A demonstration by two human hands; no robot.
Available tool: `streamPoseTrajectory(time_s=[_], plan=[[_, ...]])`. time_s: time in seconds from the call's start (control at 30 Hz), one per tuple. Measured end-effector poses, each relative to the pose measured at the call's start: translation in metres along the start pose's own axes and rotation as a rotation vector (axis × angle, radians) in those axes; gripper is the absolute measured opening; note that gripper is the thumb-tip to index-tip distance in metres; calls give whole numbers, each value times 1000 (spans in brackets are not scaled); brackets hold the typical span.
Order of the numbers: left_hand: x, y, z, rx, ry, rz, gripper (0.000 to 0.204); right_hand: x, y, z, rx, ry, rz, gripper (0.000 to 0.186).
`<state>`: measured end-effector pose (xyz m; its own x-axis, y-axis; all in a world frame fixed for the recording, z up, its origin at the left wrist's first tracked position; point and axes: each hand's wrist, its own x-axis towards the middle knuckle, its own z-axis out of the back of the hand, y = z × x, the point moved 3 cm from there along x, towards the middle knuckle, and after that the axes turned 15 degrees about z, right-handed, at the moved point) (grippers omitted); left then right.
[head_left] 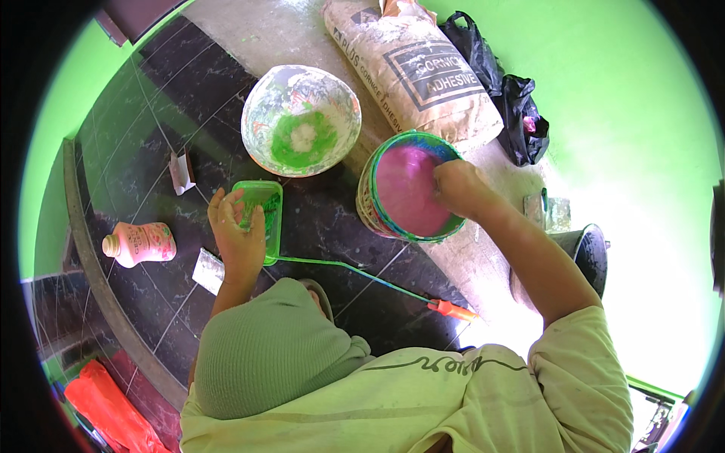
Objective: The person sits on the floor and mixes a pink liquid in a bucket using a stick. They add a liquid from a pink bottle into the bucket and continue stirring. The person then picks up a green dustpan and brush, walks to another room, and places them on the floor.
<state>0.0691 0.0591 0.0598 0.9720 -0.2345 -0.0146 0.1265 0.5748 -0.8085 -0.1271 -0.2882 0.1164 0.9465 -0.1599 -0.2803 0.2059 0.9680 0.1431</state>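
Observation:
A bucket [365, 198] holds pink liquid [404, 192] with a smooth, swirled surface. My right hand [457, 189] is closed over the bucket's right side, its fingers low by the liquid; what they grip, if anything, is hidden. Fingers spread and thumb apart, my left hand [240, 230] hovers at the left side of a small green paint tray [277, 219] and appears to hold nothing. Inside that tray lies a green-stained paint roller [266, 210], partly covered by my hand. Its thin rod runs right to an orange handle [451, 309] on the floor.
A white basin [260, 98] with green residue stands behind the tray. Farther back lie a large paper sack [423, 75] and black plastic bags [521, 113]. To the left are a pink bottle [147, 243] and a white packet [208, 272]. A dark bucket [591, 260] stands right.

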Motion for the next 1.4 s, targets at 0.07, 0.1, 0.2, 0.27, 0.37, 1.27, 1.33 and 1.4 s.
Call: streamPoseTrajectory(time_s=[0.07,0.1,0.2,0.27,0.37,1.27,1.33,1.4], plan=[[0,-1,-2,2,3,-6,43,-5,7,3,148,91,53,21],[0,-1,-3,3,5,-10,43,-5,12,3,222,144,74,22],[-2,-2,-5,-6,11,-13,44,3,28,6,314,40,117,23],[-3,-3,-4,-8,14,-7,44,9,34,6,239,-68,126,22],[-5,-4,-3,-10,16,5,44,18,34,1,87,-220,156,19],[-7,-4,-5,-19,24,20,45,21,2,-11,-117,-310,141,17],[-6,-3,-5,-21,34,25,45,15,-3,-12,-89,-186,54,17],[-5,-1,-5,-13,31,33,45,4,-7,-9,-39,-35,-39,18]])
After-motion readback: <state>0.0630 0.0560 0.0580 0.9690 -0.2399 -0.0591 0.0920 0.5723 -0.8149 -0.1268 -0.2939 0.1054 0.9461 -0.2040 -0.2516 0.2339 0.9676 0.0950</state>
